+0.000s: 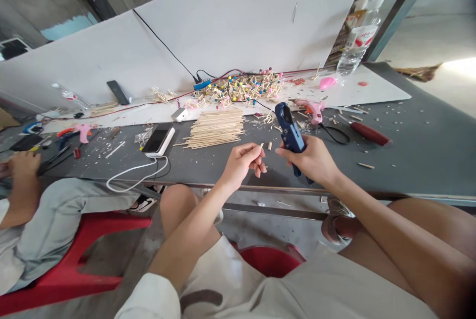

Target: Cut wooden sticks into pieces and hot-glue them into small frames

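My left hand [243, 161] is closed in a pinch above the front of the grey table, with a short bit of wooden stick [262, 146] showing at its fingertips. Wrapped around a dark blue plier-like hand tool [292, 133], my right hand [316, 158] is just to the right of it, and the tool's head points up and away from me. A short wooden piece [269, 146] is between the two hands. Beyond my left hand, thin wooden sticks [215, 128] lie side by side in a flat bundle.
Behind the bundle is a heap of short sticks with coloured balls [241, 86]. A pink glue gun [316, 110] and a red-handled tool [370, 133] lie to the right. A phone on a white power bank [159, 140] trails a cable. At left, another person's hand [24, 162] rests near the table edge.
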Motion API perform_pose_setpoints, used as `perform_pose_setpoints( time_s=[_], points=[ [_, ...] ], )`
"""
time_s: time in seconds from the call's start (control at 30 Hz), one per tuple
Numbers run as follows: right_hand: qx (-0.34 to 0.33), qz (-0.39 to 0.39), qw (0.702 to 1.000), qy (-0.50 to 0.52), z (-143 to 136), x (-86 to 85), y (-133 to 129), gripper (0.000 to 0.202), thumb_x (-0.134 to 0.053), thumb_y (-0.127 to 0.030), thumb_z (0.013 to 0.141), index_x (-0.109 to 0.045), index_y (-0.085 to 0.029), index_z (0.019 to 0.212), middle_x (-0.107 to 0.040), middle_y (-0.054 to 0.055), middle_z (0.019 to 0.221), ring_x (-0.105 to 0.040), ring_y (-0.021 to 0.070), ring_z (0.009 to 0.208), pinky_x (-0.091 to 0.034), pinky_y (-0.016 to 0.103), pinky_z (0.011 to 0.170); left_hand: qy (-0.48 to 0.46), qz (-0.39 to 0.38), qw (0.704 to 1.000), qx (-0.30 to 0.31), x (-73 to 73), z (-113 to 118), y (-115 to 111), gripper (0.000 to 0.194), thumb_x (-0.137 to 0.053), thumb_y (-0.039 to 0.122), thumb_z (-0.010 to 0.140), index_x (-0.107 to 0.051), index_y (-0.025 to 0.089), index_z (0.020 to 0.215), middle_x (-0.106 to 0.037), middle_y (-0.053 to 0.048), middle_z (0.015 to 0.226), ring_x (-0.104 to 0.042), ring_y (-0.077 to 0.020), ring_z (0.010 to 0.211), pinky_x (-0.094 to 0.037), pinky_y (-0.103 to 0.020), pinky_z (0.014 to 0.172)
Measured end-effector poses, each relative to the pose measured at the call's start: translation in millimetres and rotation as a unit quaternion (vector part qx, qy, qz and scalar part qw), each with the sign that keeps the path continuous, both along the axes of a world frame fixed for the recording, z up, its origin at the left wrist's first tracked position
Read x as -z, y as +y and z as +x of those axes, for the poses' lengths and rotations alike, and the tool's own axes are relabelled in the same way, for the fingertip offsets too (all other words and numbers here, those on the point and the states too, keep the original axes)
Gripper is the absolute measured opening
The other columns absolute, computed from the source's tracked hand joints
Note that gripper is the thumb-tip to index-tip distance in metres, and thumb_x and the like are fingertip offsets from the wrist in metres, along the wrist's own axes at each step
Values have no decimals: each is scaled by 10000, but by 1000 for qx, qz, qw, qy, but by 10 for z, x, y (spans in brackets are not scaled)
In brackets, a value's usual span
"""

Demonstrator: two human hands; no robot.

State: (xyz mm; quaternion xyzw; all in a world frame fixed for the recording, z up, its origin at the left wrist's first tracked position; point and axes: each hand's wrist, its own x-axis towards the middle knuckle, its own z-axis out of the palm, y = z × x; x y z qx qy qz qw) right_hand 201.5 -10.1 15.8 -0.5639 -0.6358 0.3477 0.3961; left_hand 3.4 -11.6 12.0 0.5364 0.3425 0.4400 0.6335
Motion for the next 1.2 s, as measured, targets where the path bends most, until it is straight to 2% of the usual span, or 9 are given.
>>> perform_pose_setpoints(
  time_s=[0.13, 0.4, 0.6, 0.67, 0.77, 0.83, 1.0, 1.1, 1.2],
  points=[
    [-60, -14, 985, 159, -59, -27, -42, 345, -796, -366, 673, -641, -164, 906, -666, 20, 814, -556, 130, 559, -483, 272, 523, 78, 26, 996, 18, 45, 19, -13, 282, -607, 386, 887, -610, 132, 765, -485, 22, 595, -612, -124, 519, -470, -215, 429],
    [-78, -42, 976, 198, -84, 29, -21, 310, -782, -304, 680, -646, -159, 918, -674, 19, 783, -567, 130, 536, -507, 274, 512, 145, 17, 986, 86, 53, 36, -43, 276, -542, 363, 921, -602, 129, 787, -570, -9, 579, -591, -111, 491, -437, -197, 435],
    [26, -27, 984, 177, -20, 27, 101, 279, -782, -305, 662, -634, -169, 855, -630, 4, 670, -592, 159, 491, -498, 282, 470, 211, 51, 974, 65, 86, 14, -11, 309, -516, 413, 940, -617, 143, 828, -591, -13, 599, -581, -117, 502, -432, -204, 462],
    [81, -39, 982, 169, 74, 39, 195, 268, -775, -304, 655, -639, -168, 842, -643, 26, 665, -614, 187, 502, -503, 296, 453, 290, 124, 949, 8, 117, 3, 13, 284, -518, 379, 942, -638, 154, 819, -590, -11, 597, -559, -116, 506, -410, -212, 493],
    [159, -82, 962, 205, 241, 71, 338, 232, -732, -323, 680, -638, -157, 812, -710, 113, 841, -629, 202, 524, -513, 323, 424, 428, 263, 861, -87, 188, 1, 57, 219, -590, 273, 898, -642, 166, 714, -598, -27, 627, -531, -133, 563, -379, -246, 573],
    [191, -95, 947, 238, 322, 80, 397, 217, -718, -298, 672, -627, -150, 803, -715, 141, 901, -633, 201, 532, -530, 335, 434, 478, 289, 824, -94, 232, 4, 86, 189, -626, 231, 868, -648, 170, 691, -605, -37, 646, -524, -148, 584, -368, -261, 599],
    [175, -70, 945, 267, 348, 3, 362, 217, -736, -259, 650, -634, -165, 817, -712, 114, 828, -664, 243, 581, -572, 383, 512, 492, 274, 824, -57, 257, -67, 195, 113, -668, 232, 844, -683, 178, 746, -665, -49, 733, -567, -168, 644, -372, -269, 633],
    [155, -68, 950, 262, 323, -47, 306, 208, -756, -275, 659, -638, -177, 799, -701, 99, 798, -663, 250, 581, -578, 406, 534, 490, 265, 825, -91, 259, -150, 301, 116, -626, 232, 875, -692, 179, 796, -685, -49, 753, -591, -171, 673, -394, -272, 660],
    [155, -72, 950, 263, 338, -54, 299, 212, -764, -303, 672, -626, -167, 759, -679, 87, 762, -660, 243, 570, -574, 400, 533, 522, 265, 800, -130, 321, -166, 404, 71, -646, 230, 861, -689, 181, 888, -673, -44, 772, -599, -179, 710, -418, -282, 694]
  ],
)
